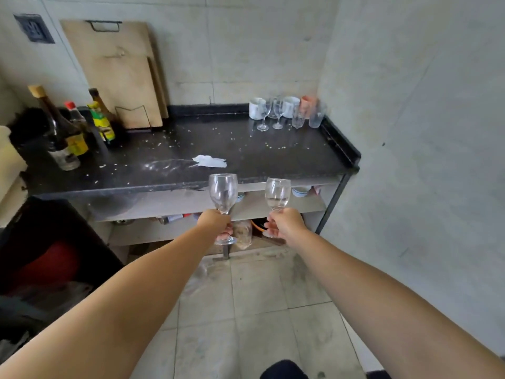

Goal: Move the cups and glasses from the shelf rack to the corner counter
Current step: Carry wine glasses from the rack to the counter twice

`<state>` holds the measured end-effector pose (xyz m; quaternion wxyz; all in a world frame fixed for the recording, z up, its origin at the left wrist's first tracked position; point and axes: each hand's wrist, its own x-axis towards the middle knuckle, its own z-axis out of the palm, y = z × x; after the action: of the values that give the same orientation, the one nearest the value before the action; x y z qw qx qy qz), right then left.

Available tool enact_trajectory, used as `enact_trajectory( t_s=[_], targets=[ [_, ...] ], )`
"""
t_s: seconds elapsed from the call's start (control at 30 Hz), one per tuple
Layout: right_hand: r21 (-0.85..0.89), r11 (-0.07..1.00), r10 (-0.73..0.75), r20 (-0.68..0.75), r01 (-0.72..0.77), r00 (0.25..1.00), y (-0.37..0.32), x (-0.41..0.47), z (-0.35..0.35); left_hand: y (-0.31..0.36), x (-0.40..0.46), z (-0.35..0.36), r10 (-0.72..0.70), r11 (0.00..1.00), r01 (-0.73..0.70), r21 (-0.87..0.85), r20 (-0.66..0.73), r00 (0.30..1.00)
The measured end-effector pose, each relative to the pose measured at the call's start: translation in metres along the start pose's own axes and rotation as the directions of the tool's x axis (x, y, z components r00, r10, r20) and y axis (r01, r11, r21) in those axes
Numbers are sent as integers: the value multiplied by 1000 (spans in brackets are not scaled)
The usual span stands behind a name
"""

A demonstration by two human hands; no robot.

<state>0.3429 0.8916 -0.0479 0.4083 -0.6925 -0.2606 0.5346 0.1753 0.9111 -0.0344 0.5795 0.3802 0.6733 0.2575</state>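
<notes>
Glass stems fill both fists: the left hand point(216, 222) curls its fingers round the stem of one wine glass point(223, 193), and the right hand point(284, 223) grips a second glass point(277, 194) likewise, both upright in front of the counter point(169, 149) edge. At the counter's far right corner stand mugs point(290, 106) and glasses point(273, 113), close together.

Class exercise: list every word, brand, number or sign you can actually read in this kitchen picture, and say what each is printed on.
None can be read.
Yellow-label bottle: print too blurred.
Green-and-yellow bottle: print too blurred.
Dark wall plate: raised marks, unreadable.
Wine glasses in the left hand and right hand, and the cups on the counter: no lettering visible.
</notes>
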Motion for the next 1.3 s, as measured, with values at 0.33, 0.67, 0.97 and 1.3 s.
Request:
enact_trajectory(
  t_s=[0.33, 0.67, 0.97, 1.3],
  targets=[
    [-31, 999, -26, -12, 26, 1000, -79, 141, -69, 101, 113, 102, -24, 998, 25, -63, 27, 999],
    [-11, 999, 53, 0, -53, 999, -148, 274, -128, 172, 217, 186, -54, 997, 56, -51, 35, 998],
    [38, 995, 97, -88, -94, 991, -207, 404, -153, 265, 342, 233, -28, 999, 22, 39, 156, 987],
    [-153, 988, -40, -313, -9, 949, -244, 512, -205, 317, 450, 304, -8, 996, -10, 94, 189, 982]
  ],
)
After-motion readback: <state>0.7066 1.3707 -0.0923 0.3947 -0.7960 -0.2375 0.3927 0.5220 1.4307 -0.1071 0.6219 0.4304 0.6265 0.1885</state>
